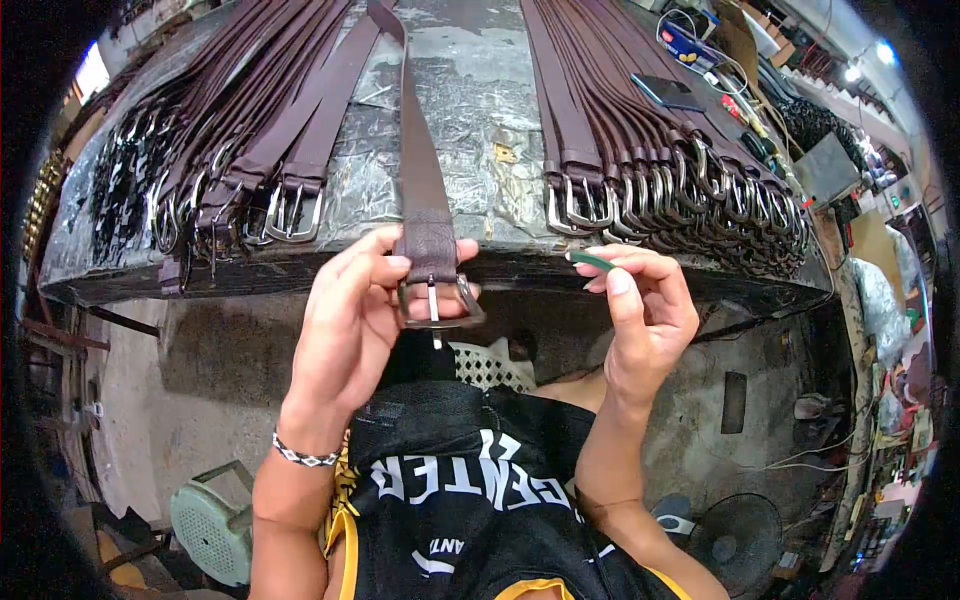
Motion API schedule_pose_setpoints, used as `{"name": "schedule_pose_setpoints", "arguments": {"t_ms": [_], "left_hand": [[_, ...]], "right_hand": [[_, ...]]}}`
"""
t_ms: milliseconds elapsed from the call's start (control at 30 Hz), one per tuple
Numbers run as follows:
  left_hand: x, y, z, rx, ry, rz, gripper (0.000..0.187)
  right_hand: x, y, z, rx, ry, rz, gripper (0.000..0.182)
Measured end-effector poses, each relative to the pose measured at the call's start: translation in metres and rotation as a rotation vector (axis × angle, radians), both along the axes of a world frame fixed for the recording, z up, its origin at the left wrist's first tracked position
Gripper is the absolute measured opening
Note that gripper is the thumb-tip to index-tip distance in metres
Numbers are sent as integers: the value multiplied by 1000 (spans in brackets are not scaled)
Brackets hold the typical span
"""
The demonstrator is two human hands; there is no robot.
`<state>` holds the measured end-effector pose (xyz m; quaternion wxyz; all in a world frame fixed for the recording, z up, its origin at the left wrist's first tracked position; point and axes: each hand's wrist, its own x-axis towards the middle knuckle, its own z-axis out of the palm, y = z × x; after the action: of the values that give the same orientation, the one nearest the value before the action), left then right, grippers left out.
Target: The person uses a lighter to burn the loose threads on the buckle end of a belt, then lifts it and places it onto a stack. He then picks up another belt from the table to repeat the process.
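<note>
A dark brown leather belt runs from the table's worn top down over its near edge. My left hand is closed on its end, thumb on the leather and fingers behind, just above the buckle. The silver metal buckle hangs below with its prong pointing down. Off to the right, my right hand pinches a thin, dark green curved strip between thumb and forefinger. That strip is apart from the belt, near the table edge; its exact kind does not show.
Many buckled belts lie in a left bundle and a right bundle on the table. A phone rests on the right bundle. Below are a green stool and a fan.
</note>
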<state>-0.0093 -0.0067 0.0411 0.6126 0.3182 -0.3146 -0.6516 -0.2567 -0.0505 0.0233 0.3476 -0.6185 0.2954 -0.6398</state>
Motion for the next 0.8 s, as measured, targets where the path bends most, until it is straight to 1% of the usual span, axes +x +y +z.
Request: {"name": "schedule_pose_setpoints", "arguments": {"t_ms": [33,67,133,167,267,300,400,433,533,567,600,667,700,733,800], "left_hand": [[1,2,-7,9,-10,-19,45],[3,6,-15,35,-22,-12,42],[3,15,-31,108,44,3,40],[4,18,-41,95,75,26,39],[14,28,-53,51,-185,129,37],[19,29,-52,11,-205,117,34],[15,26,-47,-69,-421,271,39],[13,24,-48,-77,-565,366,39],[11,22,-42,-201,-984,516,34],[7,18,-40,-257,-1056,627,23],[8,15,-41,-285,-1077,631,20],[9,10,-45,-345,-1118,639,15],[8,9,-42,-423,-1175,686,10],[9,8,-43,-484,-1206,714,11],[11,7,-47,-609,-1267,771,12]], "right_hand": [[-1,1,0,6,-4,1,8],[-1,0,1,12,-8,4,8],[0,0,2,18,-5,18,8],[1,1,1,27,-2,24,8],[6,-1,2,35,84,52,8],[9,-3,5,55,135,51,7],[4,-14,24,29,506,132,9],[2,-21,29,-75,633,122,10],[0,-28,56,43,840,205,10],[1,-32,61,-16,861,215,9],[1,-37,66,-23,877,236,11],[8,-42,71,92,743,330,12],[14,-46,70,195,655,399,14],[19,-53,71,307,660,455,13],[25,-62,64,226,914,279,13]]}}
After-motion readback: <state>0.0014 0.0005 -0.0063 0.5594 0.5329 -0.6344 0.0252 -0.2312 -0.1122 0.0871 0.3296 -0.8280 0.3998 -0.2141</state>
